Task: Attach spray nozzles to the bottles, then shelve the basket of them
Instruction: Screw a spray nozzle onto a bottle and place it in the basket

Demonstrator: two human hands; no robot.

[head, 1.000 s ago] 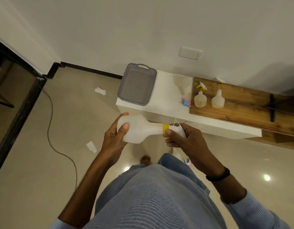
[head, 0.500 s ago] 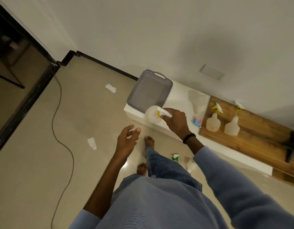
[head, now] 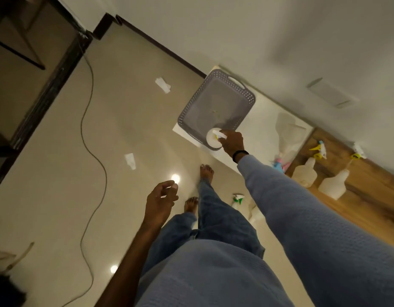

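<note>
Right hand grips translucent white plastic spray bottle by yellow-collared nozzle at grey perforated plastic basket; apparently empty, light. Left hand loose, holding nothing.

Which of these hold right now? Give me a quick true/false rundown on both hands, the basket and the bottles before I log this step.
1. The right hand holds a spray bottle at the near rim of the grey basket. True.
2. The left hand holds a nozzle. False: it hangs free with loosely curled fingers and holds nothing.
3. Two yellow-nozzled bottles stand on the wooden top. True.
4. The grey basket sits on the floor. False: it rests on the white counter.
5. The green-nozzled bottle is in the basket. False: it is down on the floor by the person's feet.
</note>
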